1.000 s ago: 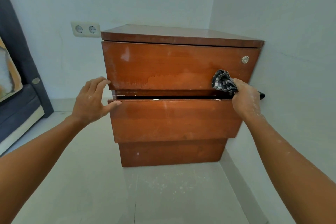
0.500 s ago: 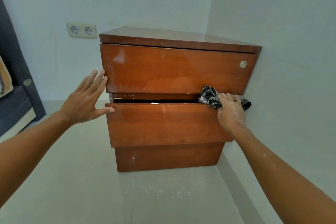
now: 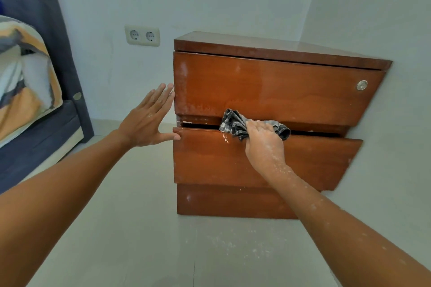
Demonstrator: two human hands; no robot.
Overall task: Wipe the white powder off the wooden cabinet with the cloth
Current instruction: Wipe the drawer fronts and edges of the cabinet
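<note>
A brown wooden cabinet [image 3: 268, 91] with two drawer fronts stands in the room's corner. My right hand [image 3: 263, 144], dusted white, grips a dark checked cloth [image 3: 233, 121] pressed on the top edge of the lower drawer, near the gap between the drawers. A little white powder [image 3: 225, 138] clings just under the cloth, and faint white smears [image 3: 186, 105] show along the upper drawer's left and lower edge. My left hand [image 3: 149, 119] is flat and open, fingertips and thumb against the cabinet's left edge.
A double wall socket [image 3: 142, 36] sits left of the cabinet. A bed with a patterned cover [image 3: 25, 81] and dark frame is at far left. White powder specks lie on the tiled floor [image 3: 233, 242] before the cabinet. The right wall [image 3: 384, 18] touches the cabinet.
My right hand has slid the cloth leftward along the gap between the drawers, from the right end toward the middle. The view has shifted, so the cabinet sits further right.
</note>
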